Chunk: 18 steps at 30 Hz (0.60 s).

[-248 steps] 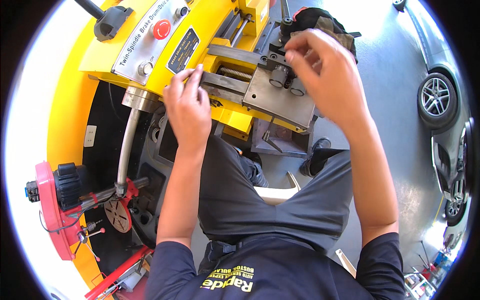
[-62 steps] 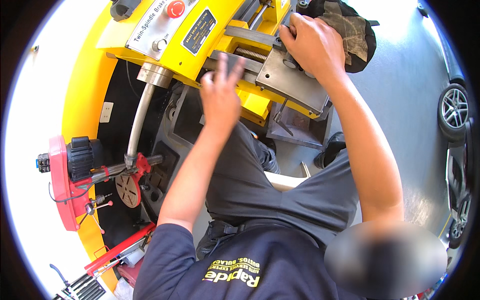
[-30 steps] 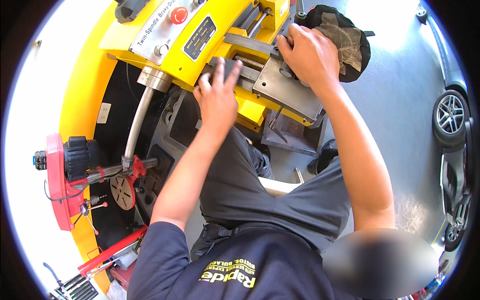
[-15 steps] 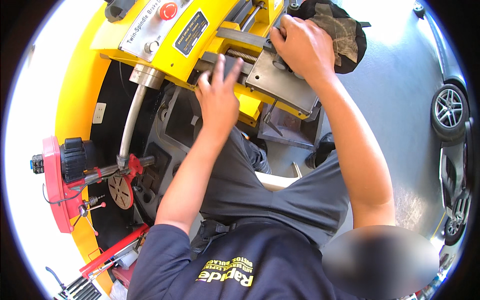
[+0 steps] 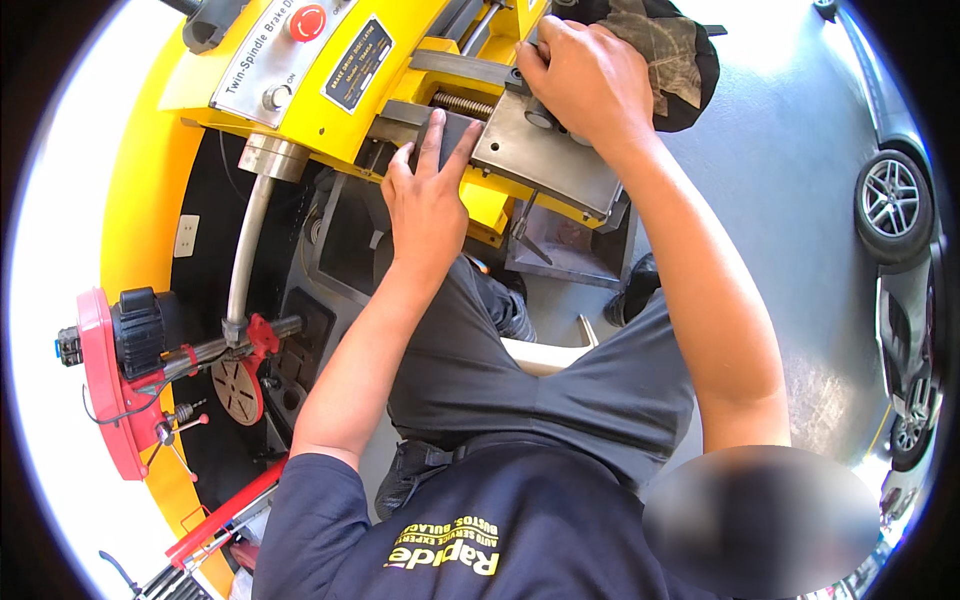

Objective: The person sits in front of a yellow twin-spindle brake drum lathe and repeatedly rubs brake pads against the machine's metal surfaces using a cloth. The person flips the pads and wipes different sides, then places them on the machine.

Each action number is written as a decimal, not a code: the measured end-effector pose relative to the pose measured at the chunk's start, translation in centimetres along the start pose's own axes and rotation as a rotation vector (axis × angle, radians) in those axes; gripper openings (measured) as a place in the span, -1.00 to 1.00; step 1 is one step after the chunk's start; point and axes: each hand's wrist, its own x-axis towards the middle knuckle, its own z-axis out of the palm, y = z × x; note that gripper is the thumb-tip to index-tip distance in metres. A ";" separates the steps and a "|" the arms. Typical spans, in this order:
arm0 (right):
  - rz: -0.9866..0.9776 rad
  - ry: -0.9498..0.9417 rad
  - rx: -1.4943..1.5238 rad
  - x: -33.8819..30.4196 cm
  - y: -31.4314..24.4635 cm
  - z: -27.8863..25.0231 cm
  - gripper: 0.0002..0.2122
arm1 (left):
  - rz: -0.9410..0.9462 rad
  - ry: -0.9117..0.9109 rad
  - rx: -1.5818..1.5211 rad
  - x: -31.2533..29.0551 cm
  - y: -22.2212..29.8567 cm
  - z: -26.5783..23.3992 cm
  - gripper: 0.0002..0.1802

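A yellow lathe-type machine (image 5: 300, 110) fills the upper left, with a grey metal slide plate (image 5: 545, 165) at its front. My left hand (image 5: 425, 195) lies flat with fingers apart on the dark grey block beside a threaded screw (image 5: 465, 103). My right hand (image 5: 590, 80) is closed over a round knob at the far edge of the grey plate; the knob itself is mostly hidden under my fingers. Both forearms reach up from my seated body.
A red emergency button (image 5: 307, 20) and a black label plate sit on the machine's panel. A red tool (image 5: 110, 385) with a black motor hangs at the left. A camouflage cloth (image 5: 665, 50) lies behind the machine. Parked cars (image 5: 895, 210) stand at the right on grey floor.
Over the last seconds my left hand shifted from the machine's panel edge to rest flat on the dark block. My right hand stayed clamped on the knob at the grey plate.
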 end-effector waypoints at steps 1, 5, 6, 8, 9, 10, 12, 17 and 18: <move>-0.005 0.037 0.002 0.1 0.3 0.2 -0.66 | 0.032 -0.031 0.068 0.8 -0.5 -0.5 -0.15; -0.029 0.051 0.010 0.2 0.2 0.1 -0.67 | -0.027 0.016 0.084 1.8 -2.3 -0.5 -0.11; -0.022 0.050 -0.007 0.5 0.4 0.0 -0.68 | 0.013 0.003 0.022 1.0 -1.4 -0.5 -0.10; -0.008 0.032 -0.019 0.4 0.4 0.2 -0.68 | 0.021 -0.057 0.010 0.6 -0.6 -0.8 -0.08; 0.011 0.031 0.020 0.1 0.6 0.4 -0.68 | 0.015 -0.049 -0.032 1.2 -0.9 -0.7 -0.09; -0.003 0.031 0.016 0.1 0.6 0.4 -0.67 | 0.007 -0.045 -0.075 2.2 -1.4 -0.5 -0.10; -0.030 0.035 0.002 0.5 0.8 0.4 -0.67 | 0.006 -0.043 -0.104 2.6 -1.5 -0.2 -0.10; -0.007 0.035 -0.023 0.5 0.4 0.0 -0.67 | 0.053 -0.048 -0.084 1.6 -1.6 -0.4 -0.08; 0.006 0.008 -0.017 0.2 -0.1 0.0 -0.67 | 0.055 -0.061 -0.066 1.2 -1.7 -0.8 -0.08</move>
